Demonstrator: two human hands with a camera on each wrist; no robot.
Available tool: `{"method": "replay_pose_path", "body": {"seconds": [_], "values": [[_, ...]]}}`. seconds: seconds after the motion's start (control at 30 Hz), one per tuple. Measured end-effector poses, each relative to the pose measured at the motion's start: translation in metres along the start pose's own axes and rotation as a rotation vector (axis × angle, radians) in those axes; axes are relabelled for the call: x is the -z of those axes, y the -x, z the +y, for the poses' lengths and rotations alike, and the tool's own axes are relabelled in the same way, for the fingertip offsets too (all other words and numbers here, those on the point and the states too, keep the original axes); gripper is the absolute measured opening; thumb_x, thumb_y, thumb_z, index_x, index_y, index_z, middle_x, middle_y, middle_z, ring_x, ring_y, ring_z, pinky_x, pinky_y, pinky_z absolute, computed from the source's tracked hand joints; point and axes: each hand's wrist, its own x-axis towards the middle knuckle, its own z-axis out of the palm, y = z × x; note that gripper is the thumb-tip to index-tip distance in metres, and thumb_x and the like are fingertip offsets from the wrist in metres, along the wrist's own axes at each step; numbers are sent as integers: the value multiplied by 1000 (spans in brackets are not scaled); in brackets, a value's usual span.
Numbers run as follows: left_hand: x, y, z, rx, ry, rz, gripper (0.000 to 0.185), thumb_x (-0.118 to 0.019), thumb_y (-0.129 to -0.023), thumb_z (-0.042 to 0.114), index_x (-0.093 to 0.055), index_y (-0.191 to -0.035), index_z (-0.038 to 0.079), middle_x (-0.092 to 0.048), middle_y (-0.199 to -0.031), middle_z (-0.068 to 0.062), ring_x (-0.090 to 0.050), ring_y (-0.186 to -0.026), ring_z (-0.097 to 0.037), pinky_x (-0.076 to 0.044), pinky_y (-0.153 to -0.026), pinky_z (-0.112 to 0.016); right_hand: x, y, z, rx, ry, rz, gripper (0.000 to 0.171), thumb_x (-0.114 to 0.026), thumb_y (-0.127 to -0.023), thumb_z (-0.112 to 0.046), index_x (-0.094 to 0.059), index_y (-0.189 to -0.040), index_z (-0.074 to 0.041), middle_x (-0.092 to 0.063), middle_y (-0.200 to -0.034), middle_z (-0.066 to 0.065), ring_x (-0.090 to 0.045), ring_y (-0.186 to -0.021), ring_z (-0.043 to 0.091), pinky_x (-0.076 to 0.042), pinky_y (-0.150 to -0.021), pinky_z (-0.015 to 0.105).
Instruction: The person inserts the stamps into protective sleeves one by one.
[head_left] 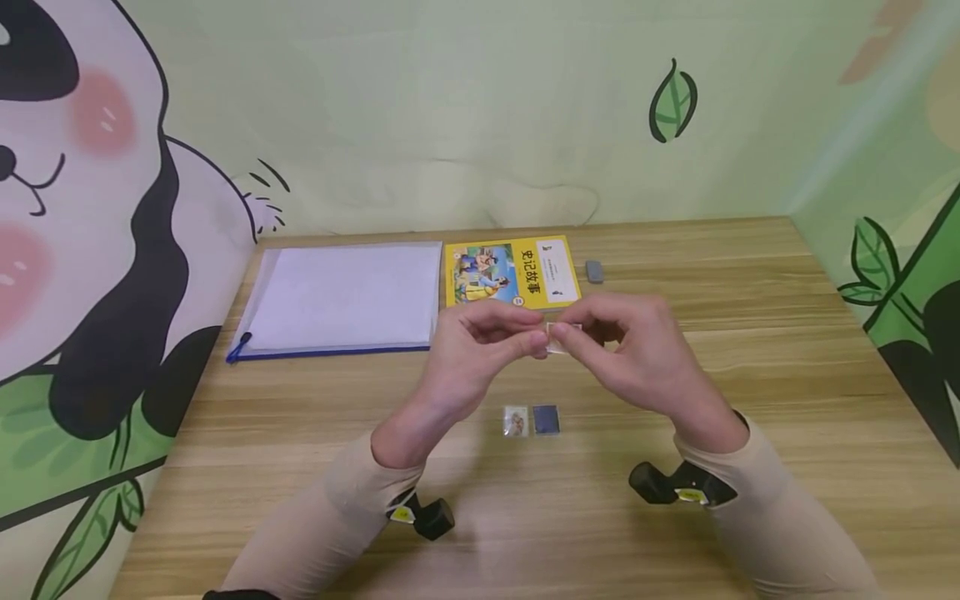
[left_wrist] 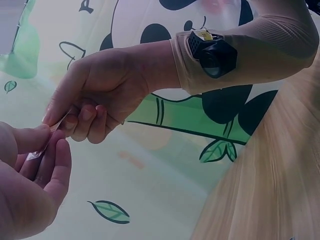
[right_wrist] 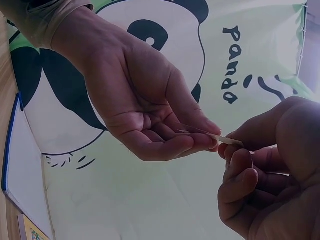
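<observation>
Both hands meet above the table, holding one small flat square piece (head_left: 564,343) between them. It looks whitish and partly clear at its edges; fingers cover much of it. My left hand (head_left: 468,354) pinches its left side between thumb and fingertips. On the other side, my right hand (head_left: 637,354) grips it with the thumb on top. Seen edge-on in the right wrist view, the piece (right_wrist: 227,140) is thin. Below the hands lie two similar small squares side by side, a clear one with a picture (head_left: 516,422) and a dark blue one (head_left: 547,420).
A white sheet in a clear zip folder (head_left: 345,296) with a blue edge lies at the back left. Beside it is a yellow illustrated book (head_left: 513,271), then a small grey block (head_left: 595,272). A panda-printed wall cloth (head_left: 480,108) stands behind the wooden table (head_left: 787,400).
</observation>
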Motion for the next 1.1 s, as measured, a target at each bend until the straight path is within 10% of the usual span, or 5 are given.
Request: {"method": "replay_pose_path", "body": {"seconds": [1.0,1.1], "values": [[-9,-5,-8,27,-140,-122,18,-71,-83,-7,-67,-100,-12,-75,-88,-5,-71,-74,-15,-62,-75,-35,11,18,-1,-89,99,-53,7,-70,-89,-8,-74,-86,-14,-58,-69,-6,-49,-59,10,-43,-50,19],[-23,-6,4,-180,-248,-211,11,-69,-84,-8,-69,-95,-8,-73,-89,-14,-69,-79,-17,-62,-76,-32,18,28,-11,-71,185,24,6,-73,-86,-7,-73,-89,-12,-60,-73,-6,-50,-62,8,-44,-53,17]]}}
